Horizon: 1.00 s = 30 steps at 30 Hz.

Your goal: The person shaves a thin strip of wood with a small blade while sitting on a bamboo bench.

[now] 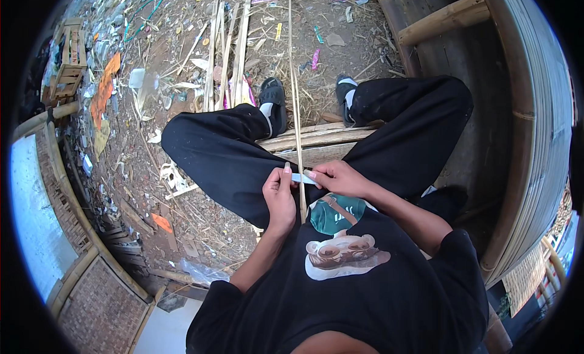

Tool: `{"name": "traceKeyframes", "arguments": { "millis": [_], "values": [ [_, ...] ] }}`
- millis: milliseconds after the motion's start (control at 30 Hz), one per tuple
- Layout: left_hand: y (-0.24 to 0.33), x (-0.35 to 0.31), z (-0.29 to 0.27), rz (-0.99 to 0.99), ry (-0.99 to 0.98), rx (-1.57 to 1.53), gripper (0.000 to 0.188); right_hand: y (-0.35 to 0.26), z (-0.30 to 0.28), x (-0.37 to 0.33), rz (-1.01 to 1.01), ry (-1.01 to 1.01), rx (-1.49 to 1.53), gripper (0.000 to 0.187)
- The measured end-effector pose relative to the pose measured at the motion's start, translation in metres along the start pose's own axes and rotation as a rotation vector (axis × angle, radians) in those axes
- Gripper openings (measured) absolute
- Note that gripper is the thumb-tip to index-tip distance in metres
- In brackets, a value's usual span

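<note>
In front of my belly, both hands meet at a short, flat, whitish-blue piece [303, 179]; whether it is a blade or a strip, I cannot tell. My left hand [278, 194] is closed on its left end, thumb pointing up. Fingers of my right hand [342, 178] pinch its right end. A long, thin bamboo strip [297, 113] runs from the far ground between my feet to my lap. The pale piece crosses this strip between my hands, and the exact contact is too small to make out.
Several split bamboo lengths [226, 59] lie on the littered ground beyond my left foot. Thick split bamboo [322, 138] lies crosswise by my shoes. A bamboo-framed structure [524, 129] stands close on my right, a woven panel [100, 302] at lower left, a wooden crate [72, 59] far left.
</note>
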<state>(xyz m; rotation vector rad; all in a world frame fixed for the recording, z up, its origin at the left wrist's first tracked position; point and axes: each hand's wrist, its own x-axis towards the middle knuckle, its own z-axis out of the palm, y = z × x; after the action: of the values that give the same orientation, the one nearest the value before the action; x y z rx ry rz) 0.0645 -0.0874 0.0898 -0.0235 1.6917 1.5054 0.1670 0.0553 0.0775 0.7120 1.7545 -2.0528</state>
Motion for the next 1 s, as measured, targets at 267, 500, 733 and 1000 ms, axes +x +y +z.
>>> {"name": "traceKeyframes", "arguments": {
  "millis": [267,500,733,1000],
  "values": [
    [0.031,-0.032,-0.002,-0.207,-0.159,-0.024,0.027,-0.010,0.009,-0.005,-0.192,0.210,-0.080,0.025],
    [0.017,-0.045,-0.006,0.102,-0.298,0.463,0.043,-0.023,0.012,-0.013,-0.371,0.274,-0.135,0.020],
    [0.046,-0.008,0.012,0.064,-0.277,0.295,0.039,-0.043,-0.005,0.008,-0.429,0.420,-0.142,0.017],
    [0.026,0.135,0.051,-0.156,-0.333,0.038,0.024,-0.018,-0.103,0.137,-0.304,0.589,-0.351,0.031]
  ]
}}
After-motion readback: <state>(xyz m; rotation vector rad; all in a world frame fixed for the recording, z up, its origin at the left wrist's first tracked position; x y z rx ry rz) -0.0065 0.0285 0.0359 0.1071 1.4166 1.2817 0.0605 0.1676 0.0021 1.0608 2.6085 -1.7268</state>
